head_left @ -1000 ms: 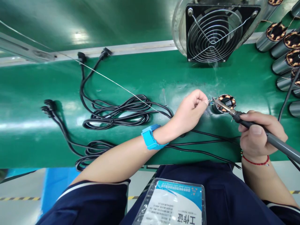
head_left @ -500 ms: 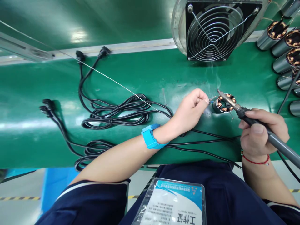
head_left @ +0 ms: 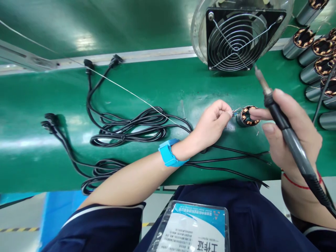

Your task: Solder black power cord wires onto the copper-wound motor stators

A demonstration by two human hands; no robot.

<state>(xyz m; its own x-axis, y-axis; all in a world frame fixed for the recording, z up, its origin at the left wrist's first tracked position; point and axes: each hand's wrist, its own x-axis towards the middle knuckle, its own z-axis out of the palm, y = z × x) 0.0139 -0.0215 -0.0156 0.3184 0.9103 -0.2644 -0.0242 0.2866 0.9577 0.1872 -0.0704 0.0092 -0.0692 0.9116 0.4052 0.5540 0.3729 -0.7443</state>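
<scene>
My left hand (head_left: pixel 214 120), with a blue strap (head_left: pixel 169 152) on the wrist, is pinched shut on thin wires (head_left: pixel 235 113), one of them blue, beside a motor stator (head_left: pixel 246 120). Copper windings ring the inside of this short metal cylinder, which stands upright on the green bench. My right hand (head_left: pixel 294 136) grips a soldering iron (head_left: pixel 285 124) between thumb and fingers, its tip raised up toward the fan. One finger of that hand stretches out to the stator's right rim; whether it touches is hard to tell.
A fan with a wire guard (head_left: pixel 236 45) stands behind the stator. More stators (head_left: pixel 301 42) are grouped at the far right. Coiled black power cords (head_left: pixel 131 126) lie to the left, and bare cord ends reach the bench's front edge. A thin white line (head_left: pixel 126 90) runs diagonally above them.
My right hand has lifted the soldering iron's tip away from the wires, up and to the right, and one finger now extends toward the stator. My left hand keeps its place.
</scene>
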